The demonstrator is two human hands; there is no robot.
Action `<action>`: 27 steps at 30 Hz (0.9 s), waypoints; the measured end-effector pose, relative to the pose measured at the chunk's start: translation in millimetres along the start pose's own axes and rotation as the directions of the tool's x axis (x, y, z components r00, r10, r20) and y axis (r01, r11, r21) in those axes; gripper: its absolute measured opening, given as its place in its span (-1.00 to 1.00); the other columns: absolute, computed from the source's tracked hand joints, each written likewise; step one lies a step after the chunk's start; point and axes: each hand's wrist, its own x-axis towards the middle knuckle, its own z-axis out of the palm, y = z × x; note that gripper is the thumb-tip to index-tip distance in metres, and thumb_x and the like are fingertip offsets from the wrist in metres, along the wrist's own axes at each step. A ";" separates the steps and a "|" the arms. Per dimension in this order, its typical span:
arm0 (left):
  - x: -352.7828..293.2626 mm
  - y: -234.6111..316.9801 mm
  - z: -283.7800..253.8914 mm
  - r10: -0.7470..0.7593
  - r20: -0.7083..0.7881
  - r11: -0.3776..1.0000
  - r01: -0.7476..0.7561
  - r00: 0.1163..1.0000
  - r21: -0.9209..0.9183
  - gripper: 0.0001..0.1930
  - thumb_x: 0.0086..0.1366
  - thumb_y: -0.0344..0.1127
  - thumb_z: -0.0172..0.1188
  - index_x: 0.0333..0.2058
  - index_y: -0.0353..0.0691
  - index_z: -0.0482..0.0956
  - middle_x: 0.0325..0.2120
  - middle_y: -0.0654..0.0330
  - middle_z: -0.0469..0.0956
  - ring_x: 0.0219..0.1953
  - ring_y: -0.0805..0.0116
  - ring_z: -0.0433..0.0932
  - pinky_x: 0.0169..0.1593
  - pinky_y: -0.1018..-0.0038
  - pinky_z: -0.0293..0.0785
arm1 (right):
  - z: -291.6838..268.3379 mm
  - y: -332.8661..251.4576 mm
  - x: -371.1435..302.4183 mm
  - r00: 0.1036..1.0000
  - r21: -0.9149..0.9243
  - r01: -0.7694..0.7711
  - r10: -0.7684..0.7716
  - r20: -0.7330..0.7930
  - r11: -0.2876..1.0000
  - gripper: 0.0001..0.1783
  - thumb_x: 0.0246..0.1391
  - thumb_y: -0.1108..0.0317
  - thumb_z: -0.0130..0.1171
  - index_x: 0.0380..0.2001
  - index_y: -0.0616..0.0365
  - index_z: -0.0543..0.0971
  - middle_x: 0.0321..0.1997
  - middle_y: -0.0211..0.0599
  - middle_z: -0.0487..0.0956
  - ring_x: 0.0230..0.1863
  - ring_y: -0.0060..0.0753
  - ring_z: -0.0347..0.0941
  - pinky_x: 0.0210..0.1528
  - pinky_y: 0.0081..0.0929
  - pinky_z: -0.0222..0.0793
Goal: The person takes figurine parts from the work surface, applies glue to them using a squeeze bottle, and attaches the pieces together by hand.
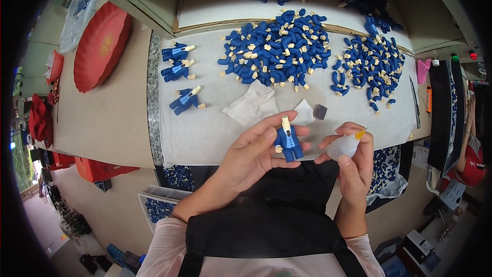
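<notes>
My left hand is closed around a small headless figurine in a blue suit, which stands upright with its front toward me. One pale hand shows at its side. To the right, my right hand grips a small white squeeze bottle with a yellow tip, apart from the figurine. Beyond my hands, a crumpled white tissue, a white scrap and a small dark block lie on the white-covered table. Several similar figurines lie in a column at the left.
A large pile of blue figurine arms with pale hands covers the far middle; a second pile sits to its right. A red scalloped tray rests on the left surface. A thin dark tool lies near the right edge.
</notes>
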 end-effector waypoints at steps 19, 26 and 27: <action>-6.5 -7.3 -9.1 0.003 0.128 0.998 0.004 0.992 -0.056 -0.67 0.19 -0.30 -0.04 -0.08 -0.23 0.25 -0.30 0.15 0.38 -0.27 0.38 0.41 -0.21 0.49 0.37 | 7.9 -11.2 -6.1 0.829 -0.400 0.538 -0.552 0.091 0.742 -0.47 -0.48 0.38 0.42 -0.39 0.08 0.33 -0.35 -0.26 0.40 -0.50 -0.46 0.37 -0.46 -0.64 0.28; -5.0 -6.1 -9.3 -0.027 0.136 0.996 0.039 0.990 -0.084 -0.67 0.17 -0.32 -0.02 -0.09 -0.24 0.26 -0.30 0.16 0.38 -0.29 0.39 0.42 -0.24 0.49 0.36 | 10.5 -13.9 -10.2 0.843 -0.450 0.525 -0.514 0.157 0.723 -0.46 -0.55 0.41 0.44 -0.38 0.06 0.39 -0.35 -0.32 0.41 -0.43 -0.40 0.43 -0.43 -0.59 0.32; -4.6 -5.8 -9.0 -0.026 0.141 0.996 0.038 0.990 -0.083 -0.67 0.17 -0.32 -0.02 -0.09 -0.24 0.26 -0.30 0.16 0.38 -0.30 0.39 0.42 -0.24 0.49 0.36 | 10.3 -14.0 -10.2 0.844 -0.450 0.524 -0.513 0.158 0.723 -0.46 -0.55 0.41 0.44 -0.38 0.06 0.39 -0.35 -0.32 0.41 -0.43 -0.40 0.43 -0.43 -0.59 0.32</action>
